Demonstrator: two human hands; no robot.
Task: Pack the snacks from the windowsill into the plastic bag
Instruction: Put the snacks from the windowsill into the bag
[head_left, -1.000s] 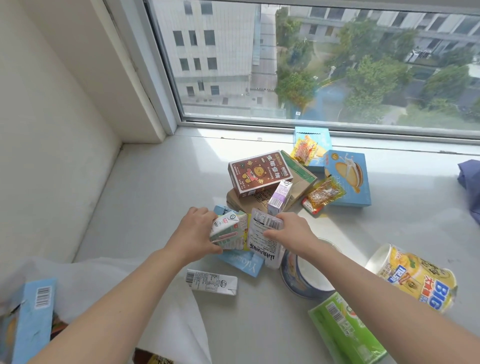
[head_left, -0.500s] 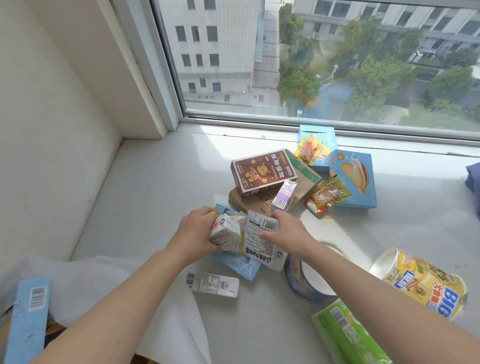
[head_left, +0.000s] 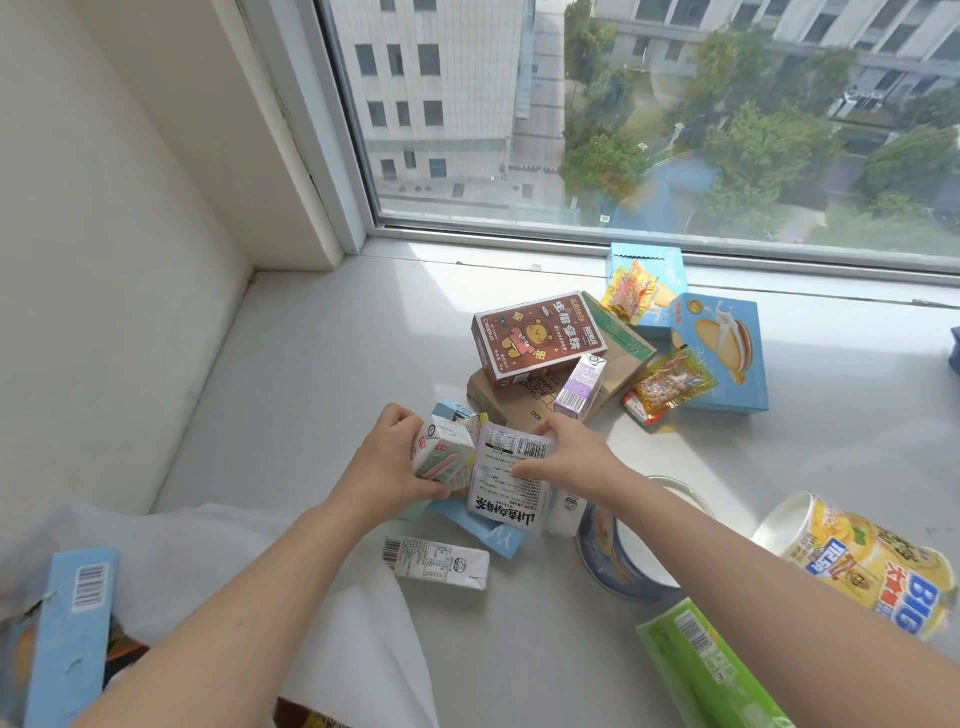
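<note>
Both hands have barely shifted since a second ago. The left hand curls around a small drink carton; the right hand pinches a white printed packet just beside it on the windowsill. The plastic bag lies lower left.

A room high in a multi-storey building: the wide white windowsill strewn with snacks, and the window from 12 to 2 o'clock overlooking neighbouring blocks and treetops far below
</note>
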